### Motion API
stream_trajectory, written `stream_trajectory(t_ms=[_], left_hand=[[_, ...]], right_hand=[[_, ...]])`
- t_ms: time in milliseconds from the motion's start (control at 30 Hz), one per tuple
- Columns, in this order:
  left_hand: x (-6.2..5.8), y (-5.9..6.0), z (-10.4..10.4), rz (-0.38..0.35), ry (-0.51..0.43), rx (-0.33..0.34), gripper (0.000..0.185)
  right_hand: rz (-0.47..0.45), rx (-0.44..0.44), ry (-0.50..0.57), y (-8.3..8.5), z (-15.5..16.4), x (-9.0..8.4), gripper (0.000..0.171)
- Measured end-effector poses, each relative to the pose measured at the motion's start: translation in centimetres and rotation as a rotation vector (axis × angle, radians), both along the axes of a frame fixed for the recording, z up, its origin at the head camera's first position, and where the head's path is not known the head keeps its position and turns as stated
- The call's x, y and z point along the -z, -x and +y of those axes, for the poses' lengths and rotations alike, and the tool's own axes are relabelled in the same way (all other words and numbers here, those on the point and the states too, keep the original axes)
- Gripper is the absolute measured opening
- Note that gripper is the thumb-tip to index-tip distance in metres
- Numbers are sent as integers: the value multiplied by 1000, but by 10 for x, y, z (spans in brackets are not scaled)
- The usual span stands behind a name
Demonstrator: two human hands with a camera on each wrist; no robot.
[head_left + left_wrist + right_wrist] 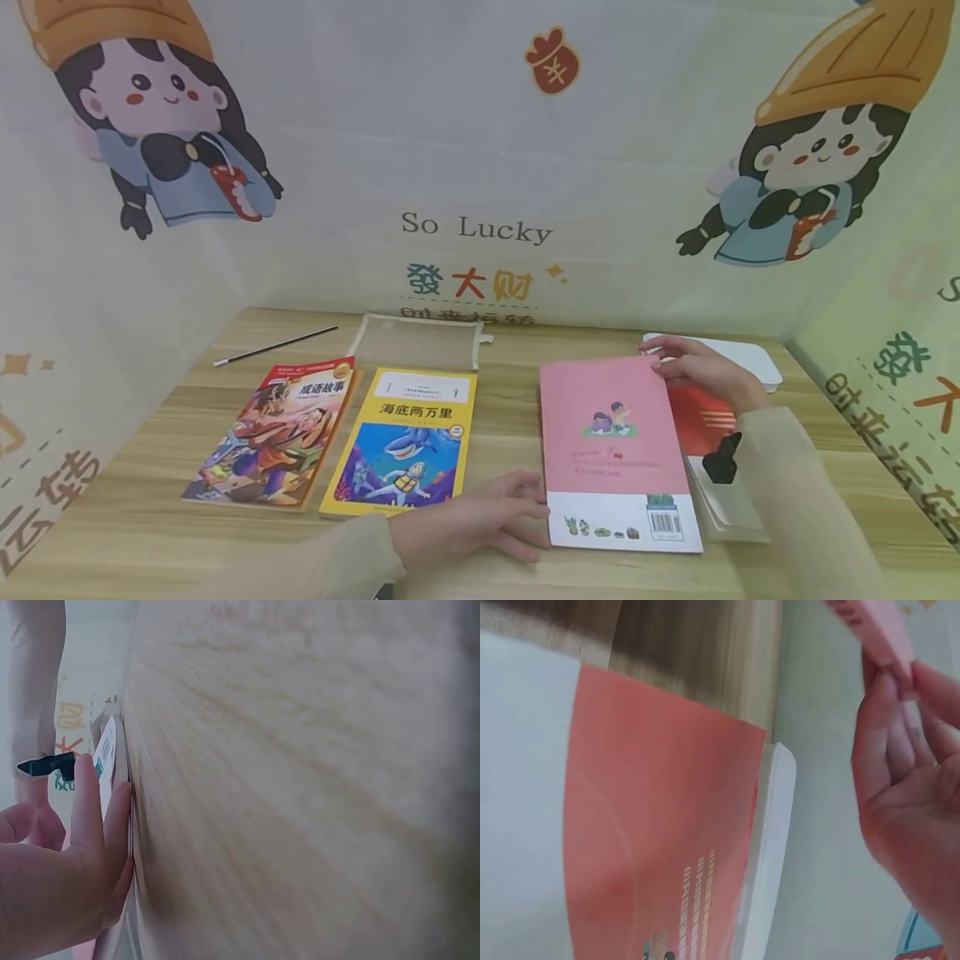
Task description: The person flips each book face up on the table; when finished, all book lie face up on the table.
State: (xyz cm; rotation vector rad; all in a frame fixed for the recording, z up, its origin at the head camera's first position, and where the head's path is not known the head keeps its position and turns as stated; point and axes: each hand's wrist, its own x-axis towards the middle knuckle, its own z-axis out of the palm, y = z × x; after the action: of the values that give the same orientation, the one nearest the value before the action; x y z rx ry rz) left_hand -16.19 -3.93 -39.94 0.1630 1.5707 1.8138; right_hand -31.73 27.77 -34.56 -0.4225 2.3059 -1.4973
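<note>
A pink book (pixel 615 442) lies back cover up on the wooden table (pixel 150 533). My right hand (pixel 663 360) pinches its far right corner, lifted a little; in the right wrist view the hand (pixel 900 697) holds that pink corner (pixel 877 634) between thumb and fingers. My left hand (pixel 536 517) lies flat on the table, its straight fingers touching the book's near left edge; the left wrist view shows the fingers (pixel 90 802) against the book's edge (pixel 111 761). Under the pink book's right side lies a red book (pixel 701 421), also seen as the red cover (pixel 660 840).
A yellow book (pixel 405 442) and a cartoon-covered book (pixel 277 433) lie side by side at the left. Behind them are a mesh pouch (pixel 420 342) and a thin black stick (pixel 273 346). A white flat case (pixel 750 358) sits at the back right. Printed screens wall three sides.
</note>
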Motion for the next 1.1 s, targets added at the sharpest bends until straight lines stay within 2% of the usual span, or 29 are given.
stream_trajectory(t_ms=[167, 333, 500, 567, 867, 1100], left_hand=[[2, 1, 2, 9, 45, -3, 64], [3, 2, 4, 24, 57, 3, 54], [3, 4, 4, 71, 74, 35, 41], [3, 3, 3, 96, 73, 28, 40], [1, 6, 6, 188, 20, -154, 38], [2, 12, 3, 212, 33, -202, 44]], right_hand=[[-27, 32, 125, -4, 8, -3, 30], [-10, 64, 206, -7, 10, -7, 19], [-9, 78, 253, -8, 10, -10, 17], [-2, 95, 251, -8, 10, -10, 17], [22, 176, 256, -7, 7, -7, 21], [13, 188, 221, -6, 7, -6, 21]])
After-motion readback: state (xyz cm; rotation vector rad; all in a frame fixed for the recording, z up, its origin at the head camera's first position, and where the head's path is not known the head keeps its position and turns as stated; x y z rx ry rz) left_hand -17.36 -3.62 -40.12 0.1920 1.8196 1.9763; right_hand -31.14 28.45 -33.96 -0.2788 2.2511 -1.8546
